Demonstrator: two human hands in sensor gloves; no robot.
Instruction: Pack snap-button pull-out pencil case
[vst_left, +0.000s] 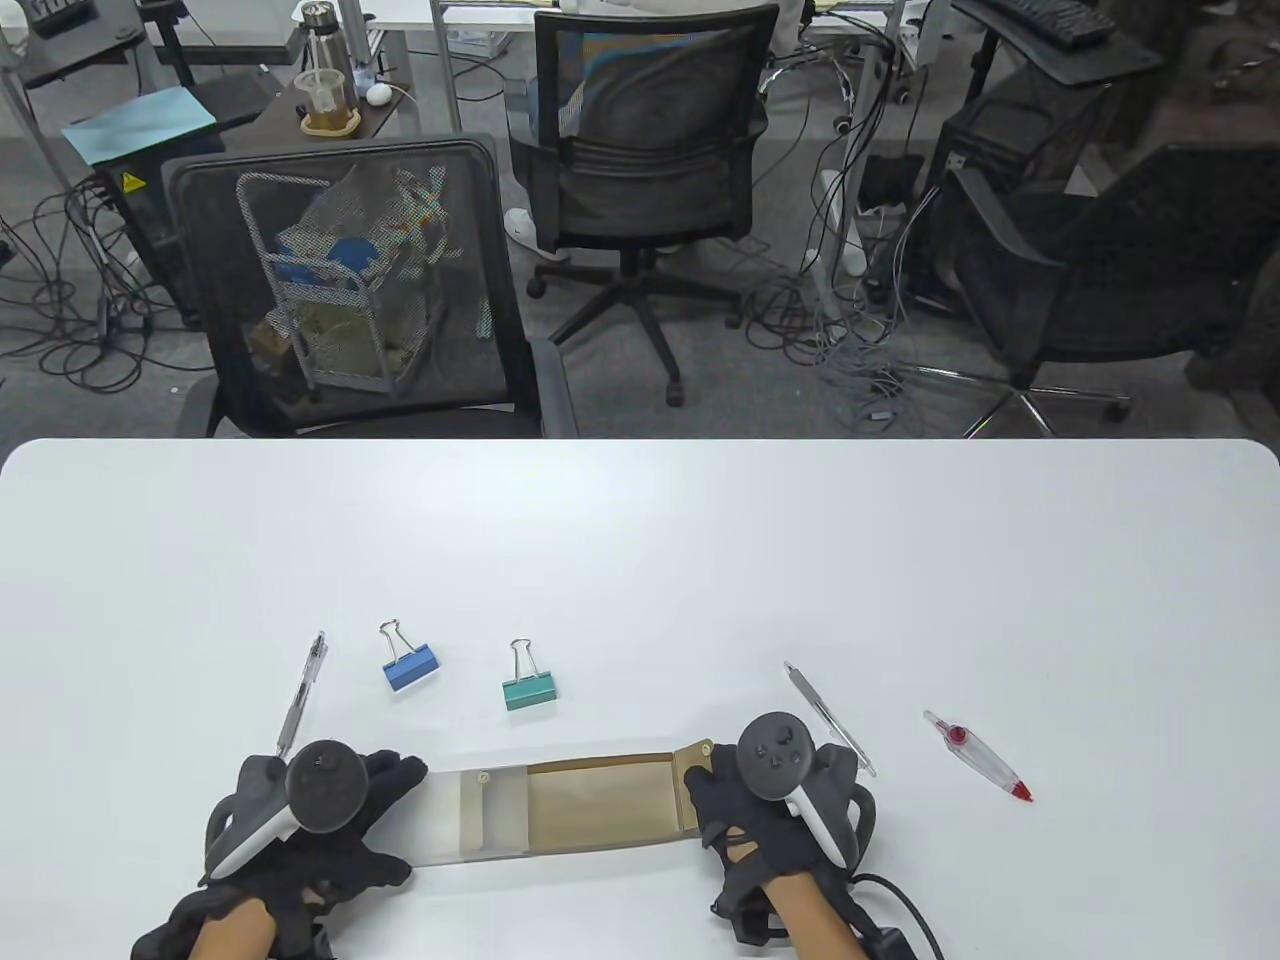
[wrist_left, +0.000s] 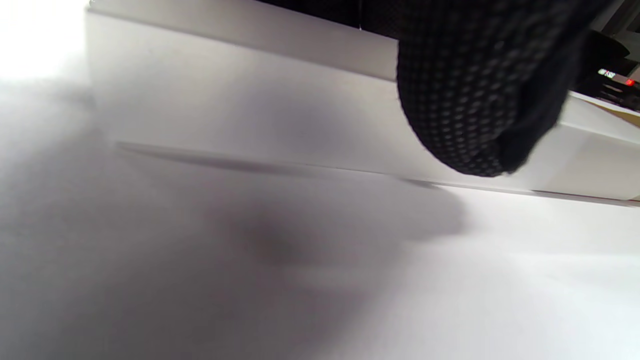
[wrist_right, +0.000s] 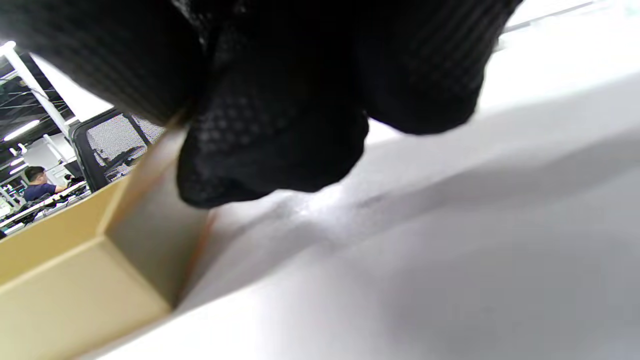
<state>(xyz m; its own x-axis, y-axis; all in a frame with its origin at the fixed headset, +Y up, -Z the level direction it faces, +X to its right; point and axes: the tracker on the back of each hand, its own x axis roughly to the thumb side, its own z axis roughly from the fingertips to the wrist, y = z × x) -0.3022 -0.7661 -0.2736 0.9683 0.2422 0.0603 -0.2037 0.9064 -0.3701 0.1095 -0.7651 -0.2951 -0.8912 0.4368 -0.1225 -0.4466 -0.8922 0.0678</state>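
Pencil case (vst_left: 560, 805) lies near the front edge of the tabletop (vst_left: 640, 540), lengthwise left to right, pulled open: translucent sleeve (vst_left: 470, 815) at the left, tan tray (vst_left: 600, 800) drawn out to the right, tray flap (vst_left: 697, 752) with a snap button at the right end. Left hand (vst_left: 320, 820) rests on the sleeve's left end, fingers (vst_left: 400, 775) spread flat over it; the left wrist view shows one fingertip (wrist_left: 480, 100) against the sleeve wall (wrist_left: 250, 115). Right hand (vst_left: 770, 800) holds the tray's right end, fingers curled on the end wall; the right wrist view shows fingertips (wrist_right: 270, 150) at the tray's corner (wrist_right: 125, 235).

Loose items, all apart from the case:
- pen (vst_left: 302, 692), toward the left, just behind the left hand
- blue clip (vst_left: 410, 665), behind the sleeve
- teal clip (vst_left: 528, 685), behind the tray
- second pen (vst_left: 828, 715), just behind the right hand, partly hidden by its tracker
- clear tool with red tip (vst_left: 978, 757), toward the right edge
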